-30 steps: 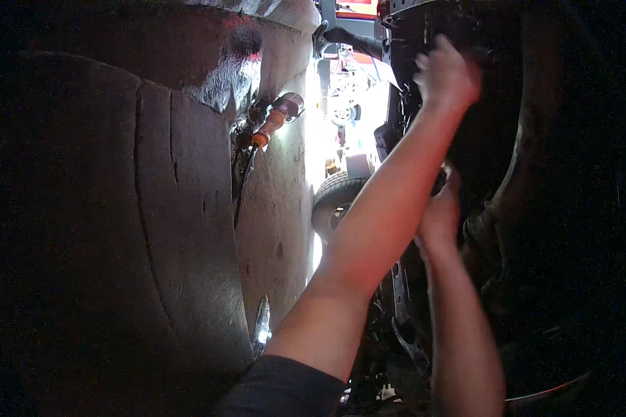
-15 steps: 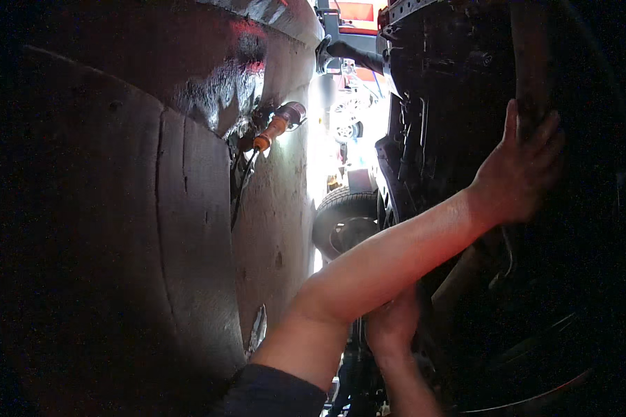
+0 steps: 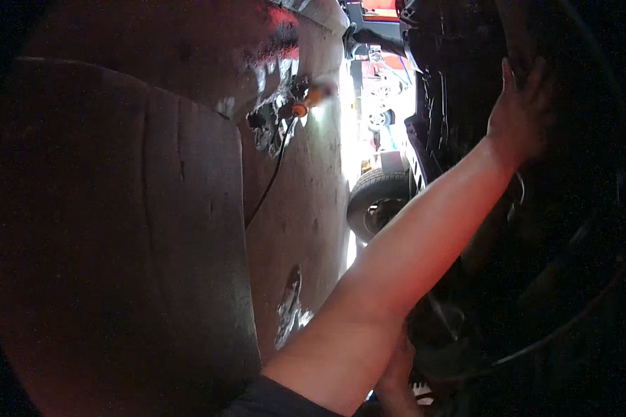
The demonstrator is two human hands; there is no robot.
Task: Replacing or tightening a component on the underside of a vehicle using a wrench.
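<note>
I see the dark machinery [image 3: 466,83] under my left hand [image 3: 518,115], which lies flat on it, fingers spread, gripping nothing. Left of that hand rises a concrete wall [image 3: 188,208]; a tyre [image 3: 375,201] sits below-left. My right hand [image 3: 396,372], beneath the forearm, is too hidden to judge.

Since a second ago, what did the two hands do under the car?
The raised hand swung from the upper middle over to the right and now lies flat with spread fingers on the dark underside. The other hand dropped from beside that arm to the bottom edge, mostly hidden behind it. The grey wall, orange lamp and tyre stayed put.
</note>
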